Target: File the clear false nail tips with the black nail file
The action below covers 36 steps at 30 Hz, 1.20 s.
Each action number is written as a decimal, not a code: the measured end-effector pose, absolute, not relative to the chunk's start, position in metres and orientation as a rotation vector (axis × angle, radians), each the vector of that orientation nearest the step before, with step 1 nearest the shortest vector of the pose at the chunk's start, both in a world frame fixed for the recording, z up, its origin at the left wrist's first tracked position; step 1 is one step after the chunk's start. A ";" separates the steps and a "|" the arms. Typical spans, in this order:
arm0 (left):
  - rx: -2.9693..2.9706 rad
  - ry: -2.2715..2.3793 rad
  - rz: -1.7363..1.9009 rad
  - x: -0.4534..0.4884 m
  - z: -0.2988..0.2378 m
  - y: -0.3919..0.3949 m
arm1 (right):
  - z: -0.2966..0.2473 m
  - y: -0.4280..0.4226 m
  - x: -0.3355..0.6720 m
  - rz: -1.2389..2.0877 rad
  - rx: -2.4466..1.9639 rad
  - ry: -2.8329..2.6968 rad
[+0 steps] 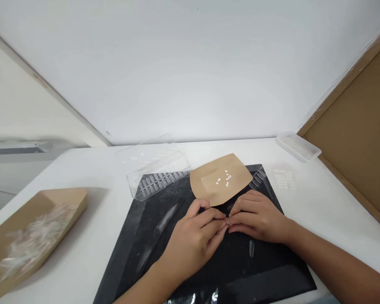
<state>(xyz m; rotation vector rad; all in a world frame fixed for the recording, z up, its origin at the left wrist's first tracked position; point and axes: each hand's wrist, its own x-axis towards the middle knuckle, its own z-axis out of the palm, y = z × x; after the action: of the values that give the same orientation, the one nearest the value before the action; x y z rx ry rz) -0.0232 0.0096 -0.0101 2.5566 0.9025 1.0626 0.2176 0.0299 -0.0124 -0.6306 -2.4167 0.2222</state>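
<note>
My left hand [193, 240] and my right hand [256, 219] rest over a black mat [266, 270], their fingertips meeting at its middle. Anything small between those fingertips is too hidden to make out. Just above them lies a curved kraft paper sheet [209, 185], touching my fingers and carrying several small white pieces [223, 179]. One clear nail tip [251, 248] lies on the mat near my right hand. A long, dark curved strip [160, 230] lies on the mat beyond my left hand.
Clear nail tips on a plastic tray [158, 175] sit behind the mat, beside a clear lid [144, 152]. A cardboard tray [34, 236] of clear pieces stands left. A white tab sheet [284, 179], plastic box [297, 146] and brown board [351, 126] are right.
</note>
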 end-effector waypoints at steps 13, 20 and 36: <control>2.523 0.963 1.020 -0.020 -0.011 0.007 | -0.006 0.024 0.210 0.066 -0.623 -2.506; 2.528 0.990 0.970 -0.019 -0.008 0.003 | -0.003 0.016 0.205 0.035 -0.680 -2.555; 2.629 1.068 0.893 -0.015 -0.009 0.000 | 0.002 0.012 0.201 -0.126 -0.659 -2.615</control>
<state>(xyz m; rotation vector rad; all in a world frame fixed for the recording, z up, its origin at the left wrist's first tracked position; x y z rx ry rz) -0.0148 -0.0005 -0.0091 2.6287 1.0677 0.8928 0.2013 0.0117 0.0017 -0.6592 -2.6153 -0.1264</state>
